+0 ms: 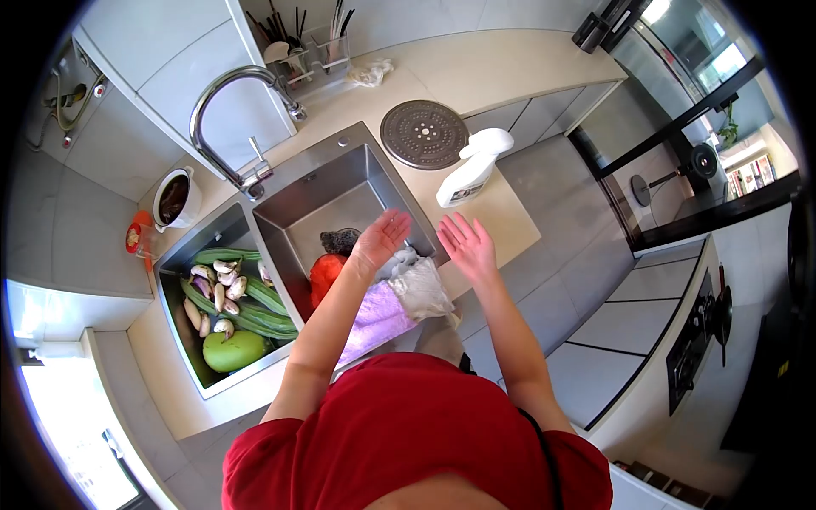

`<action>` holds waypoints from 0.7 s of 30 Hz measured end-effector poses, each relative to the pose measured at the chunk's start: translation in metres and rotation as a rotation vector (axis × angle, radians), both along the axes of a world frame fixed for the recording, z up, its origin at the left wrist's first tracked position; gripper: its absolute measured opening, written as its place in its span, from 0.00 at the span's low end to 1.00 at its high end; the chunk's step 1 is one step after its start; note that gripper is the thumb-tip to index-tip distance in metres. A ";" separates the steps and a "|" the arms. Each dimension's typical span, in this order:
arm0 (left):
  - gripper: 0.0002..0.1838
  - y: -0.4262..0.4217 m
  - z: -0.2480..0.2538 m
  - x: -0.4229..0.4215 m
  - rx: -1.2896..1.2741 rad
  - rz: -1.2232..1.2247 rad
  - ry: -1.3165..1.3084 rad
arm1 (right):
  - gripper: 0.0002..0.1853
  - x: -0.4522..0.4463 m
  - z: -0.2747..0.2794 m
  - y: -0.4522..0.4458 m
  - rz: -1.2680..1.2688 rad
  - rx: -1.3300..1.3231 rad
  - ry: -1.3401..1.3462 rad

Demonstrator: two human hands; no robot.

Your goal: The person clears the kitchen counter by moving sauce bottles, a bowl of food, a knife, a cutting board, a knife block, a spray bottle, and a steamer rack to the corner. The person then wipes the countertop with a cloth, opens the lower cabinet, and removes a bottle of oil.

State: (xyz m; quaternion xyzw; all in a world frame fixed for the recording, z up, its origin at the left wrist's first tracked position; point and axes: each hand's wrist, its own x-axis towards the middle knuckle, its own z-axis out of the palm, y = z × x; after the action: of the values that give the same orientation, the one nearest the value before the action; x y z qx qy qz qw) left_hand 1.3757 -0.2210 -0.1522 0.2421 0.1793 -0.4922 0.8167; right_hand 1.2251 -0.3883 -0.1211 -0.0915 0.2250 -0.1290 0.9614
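Note:
My left hand (382, 241) is open, palm up, above the right basin of the steel sink (327, 200). Palm up as well, my right hand (467, 246) is open over the counter beside the sink's right edge, nearest to a white spray bottle (472, 170). Neither hand holds anything. Below my left hand lie a dark scrubber (338, 242) and something red (325, 276), partly hidden by my forearm. A purple cloth (378, 319) and a clear plastic bag (421, 291) hang at the sink's front edge.
The left basin holds ridged green gourds (263, 297), garlic bulbs (228, 280) and a round green gourd (234, 351). A faucet (246, 174) arches behind. A perforated round metal plate (423, 133) lies on the counter. A white pot (177, 200) stands left; a stove (693, 340) is right.

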 end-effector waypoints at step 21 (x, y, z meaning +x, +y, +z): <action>0.37 -0.141 0.047 -0.021 0.446 -0.131 -1.043 | 0.35 0.060 0.005 -0.166 0.494 -0.902 -0.083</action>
State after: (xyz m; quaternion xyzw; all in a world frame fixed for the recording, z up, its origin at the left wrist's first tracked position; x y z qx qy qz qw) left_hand 1.3544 -0.3617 -0.1053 0.6301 -0.1636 -0.3075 0.6941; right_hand 1.2855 -0.5548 -0.1164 -0.5422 0.0802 0.0140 0.8363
